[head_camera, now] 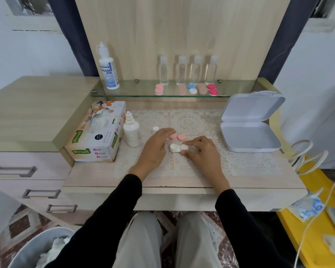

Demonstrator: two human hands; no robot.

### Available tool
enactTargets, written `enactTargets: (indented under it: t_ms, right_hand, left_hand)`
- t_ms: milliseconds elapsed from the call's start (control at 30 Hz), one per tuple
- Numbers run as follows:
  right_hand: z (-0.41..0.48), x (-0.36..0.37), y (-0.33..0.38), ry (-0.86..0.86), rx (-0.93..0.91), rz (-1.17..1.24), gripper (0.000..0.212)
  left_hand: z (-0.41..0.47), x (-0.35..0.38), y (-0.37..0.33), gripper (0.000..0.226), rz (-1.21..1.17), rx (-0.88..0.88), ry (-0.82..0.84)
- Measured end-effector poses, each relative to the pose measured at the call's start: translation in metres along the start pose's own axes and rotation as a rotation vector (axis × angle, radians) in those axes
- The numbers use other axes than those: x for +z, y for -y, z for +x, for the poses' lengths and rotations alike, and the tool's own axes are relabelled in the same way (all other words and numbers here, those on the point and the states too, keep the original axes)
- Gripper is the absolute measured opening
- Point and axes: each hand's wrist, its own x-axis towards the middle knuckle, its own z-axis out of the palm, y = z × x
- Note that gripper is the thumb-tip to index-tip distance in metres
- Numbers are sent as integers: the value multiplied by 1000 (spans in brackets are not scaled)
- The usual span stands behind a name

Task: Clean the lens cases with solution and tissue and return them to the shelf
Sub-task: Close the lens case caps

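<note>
Left hand (156, 147) hovers flat over the lace mat, fingers loosely spread, grip holding nothing, fingertips just beside the pink lens case (177, 136). Centre desk: the white lens case (178, 147), probably light, hard plastic, slick if wet; best pinched at its ends. Right hand (200, 151) has fingertips touching its right cap, grip half-open, not yet clamped.

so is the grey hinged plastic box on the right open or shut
Open. The grey hinged plastic box has its lid swung up and back behind the base, and the tray inside looks empty.
</note>
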Motion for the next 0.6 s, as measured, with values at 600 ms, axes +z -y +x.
enactTargets:
  t_ms: [600]
  right_hand:
    - [1,-1,-1,12,-15,-9,31]
  left_hand:
    - [-11,-3,3,23,-15,41,-82]
